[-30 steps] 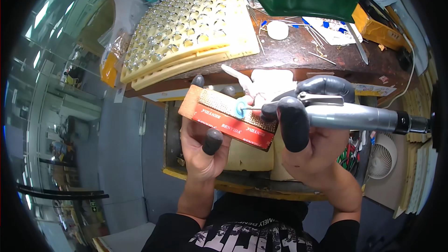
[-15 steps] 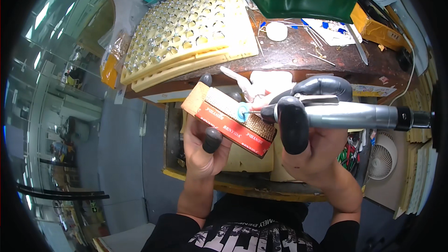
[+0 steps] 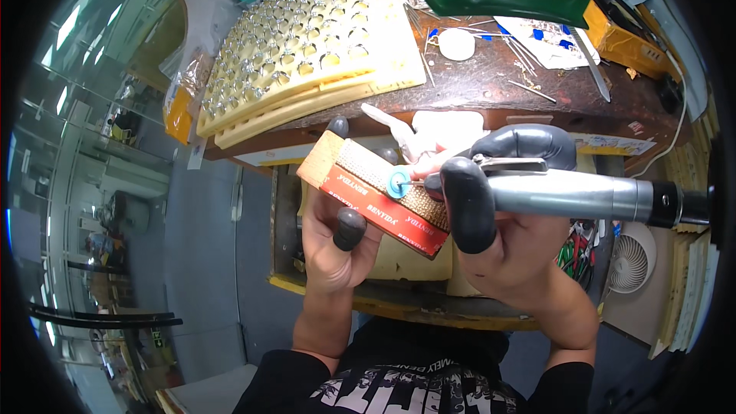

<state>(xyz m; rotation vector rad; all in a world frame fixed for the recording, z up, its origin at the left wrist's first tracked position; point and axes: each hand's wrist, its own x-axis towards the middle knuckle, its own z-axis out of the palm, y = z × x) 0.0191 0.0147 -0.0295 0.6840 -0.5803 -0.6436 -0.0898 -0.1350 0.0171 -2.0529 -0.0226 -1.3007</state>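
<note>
While my left hand fingers clench the red-sided block at centre, my right hand fingers grasp the rotary handpiece, its blue disc touching the block's top; the counter lies toward twelve o'clock.

tray behind block, fan right

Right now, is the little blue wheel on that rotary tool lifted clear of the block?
No, the blue wheel on the rotary handpiece in the right hand rests against the top of the red-sided block, held by the left hand.
</note>
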